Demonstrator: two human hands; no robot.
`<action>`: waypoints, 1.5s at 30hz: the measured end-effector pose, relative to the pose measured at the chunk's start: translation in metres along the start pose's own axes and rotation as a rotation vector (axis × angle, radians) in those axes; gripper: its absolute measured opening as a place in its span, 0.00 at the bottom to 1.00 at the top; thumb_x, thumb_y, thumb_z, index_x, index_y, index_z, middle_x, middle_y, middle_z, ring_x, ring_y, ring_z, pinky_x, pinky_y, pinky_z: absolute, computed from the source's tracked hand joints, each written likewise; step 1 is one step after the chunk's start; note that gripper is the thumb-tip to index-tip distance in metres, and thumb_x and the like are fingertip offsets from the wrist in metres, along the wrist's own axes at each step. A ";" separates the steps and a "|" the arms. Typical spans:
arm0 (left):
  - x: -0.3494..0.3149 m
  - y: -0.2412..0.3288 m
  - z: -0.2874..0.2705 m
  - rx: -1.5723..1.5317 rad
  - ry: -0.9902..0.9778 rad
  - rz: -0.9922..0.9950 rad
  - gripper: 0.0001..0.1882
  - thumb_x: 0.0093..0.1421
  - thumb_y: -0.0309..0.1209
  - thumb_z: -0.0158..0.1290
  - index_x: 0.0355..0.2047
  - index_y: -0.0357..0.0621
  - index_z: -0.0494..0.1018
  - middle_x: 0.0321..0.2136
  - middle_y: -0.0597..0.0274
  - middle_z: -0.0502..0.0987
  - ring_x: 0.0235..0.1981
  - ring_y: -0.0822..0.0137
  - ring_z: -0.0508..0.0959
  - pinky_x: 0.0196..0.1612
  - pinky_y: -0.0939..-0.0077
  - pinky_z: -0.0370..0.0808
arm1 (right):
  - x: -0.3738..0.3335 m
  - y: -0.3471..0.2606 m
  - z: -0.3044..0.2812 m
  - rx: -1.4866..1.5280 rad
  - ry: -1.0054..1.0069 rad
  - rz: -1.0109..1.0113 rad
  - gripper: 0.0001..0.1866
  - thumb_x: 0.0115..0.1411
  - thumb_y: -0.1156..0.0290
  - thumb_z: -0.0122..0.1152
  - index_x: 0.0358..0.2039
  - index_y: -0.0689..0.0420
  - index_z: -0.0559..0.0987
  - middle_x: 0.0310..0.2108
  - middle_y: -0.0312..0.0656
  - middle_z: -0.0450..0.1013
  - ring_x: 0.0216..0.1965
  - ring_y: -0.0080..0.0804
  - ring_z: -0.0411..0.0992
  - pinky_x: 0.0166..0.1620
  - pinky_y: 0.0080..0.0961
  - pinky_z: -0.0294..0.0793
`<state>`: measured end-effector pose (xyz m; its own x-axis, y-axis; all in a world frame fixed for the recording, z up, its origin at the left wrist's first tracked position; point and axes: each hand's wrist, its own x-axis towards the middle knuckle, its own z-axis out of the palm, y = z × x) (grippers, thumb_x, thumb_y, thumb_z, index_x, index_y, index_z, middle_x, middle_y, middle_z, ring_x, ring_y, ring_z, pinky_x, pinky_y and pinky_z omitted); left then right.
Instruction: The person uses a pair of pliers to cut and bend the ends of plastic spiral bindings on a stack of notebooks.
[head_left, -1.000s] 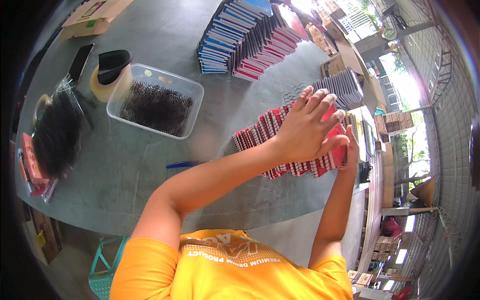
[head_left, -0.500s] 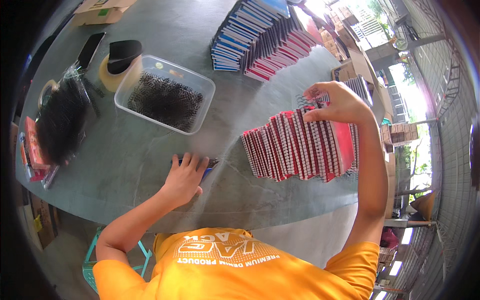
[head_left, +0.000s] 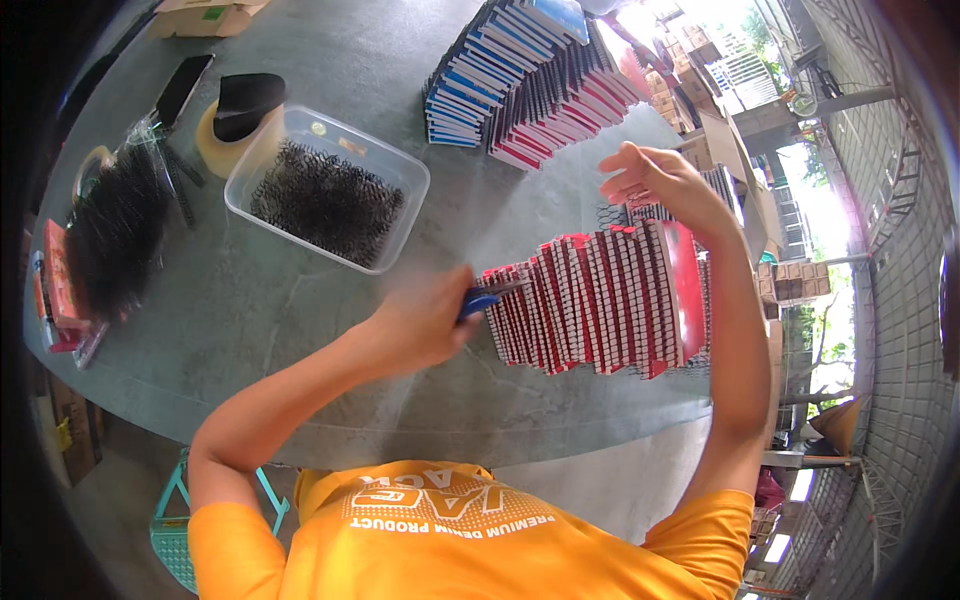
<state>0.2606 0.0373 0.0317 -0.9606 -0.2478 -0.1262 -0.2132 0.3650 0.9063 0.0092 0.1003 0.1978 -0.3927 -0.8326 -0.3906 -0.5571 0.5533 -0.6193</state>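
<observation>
The row of red notebooks sits right of centre in the frame, fanned out on the grey surface, and it runs close to the surface's lower right edge. Your left hand is curled shut around a blue-handled tool, its tip right at the left end of that row. It's blurry, so you can't tell whether it actually touches. Your right hand hangs above the row's far end with fingers spread loose, holding nothing.

Open room is mostly lower left of centre, bare surface down to the near edge. Upper left of your left hand there's a clear plastic tub full of black spiral coils. Further left lies a loose heap of black coils. At the top of the frame, a second stack of blue and red notebooks is well apart from your row.
</observation>
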 end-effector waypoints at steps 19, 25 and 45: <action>0.072 0.038 -0.020 0.533 0.419 0.464 0.25 0.44 0.36 0.58 0.43 0.42 0.68 0.35 0.55 0.71 0.40 0.57 0.70 0.43 0.62 0.64 | 0.006 0.010 0.016 -0.043 -0.133 -0.011 0.10 0.50 0.75 0.63 0.33 0.66 0.76 0.26 0.37 0.75 0.28 0.18 0.71 0.35 0.14 0.70; 0.071 0.039 -0.022 0.583 0.501 0.500 0.23 0.43 0.36 0.59 0.40 0.42 0.70 0.33 0.55 0.72 0.39 0.57 0.72 0.42 0.62 0.65 | 0.004 0.006 0.018 -0.113 -0.089 0.015 0.09 0.51 0.77 0.61 0.33 0.65 0.77 0.27 0.38 0.75 0.29 0.19 0.72 0.36 0.14 0.71; 0.075 0.050 -0.019 0.697 0.525 0.477 0.23 0.42 0.32 0.59 0.40 0.41 0.71 0.31 0.57 0.73 0.39 0.59 0.72 0.45 0.63 0.65 | 0.004 0.005 0.019 -0.162 -0.106 -0.009 0.07 0.54 0.79 0.55 0.32 0.67 0.78 0.28 0.38 0.75 0.30 0.20 0.71 0.39 0.17 0.71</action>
<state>0.1813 0.0200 0.0757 -0.8082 -0.2424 0.5366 -0.0443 0.9338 0.3551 0.0190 0.0990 0.1802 -0.3124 -0.8308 -0.4605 -0.6741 0.5355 -0.5087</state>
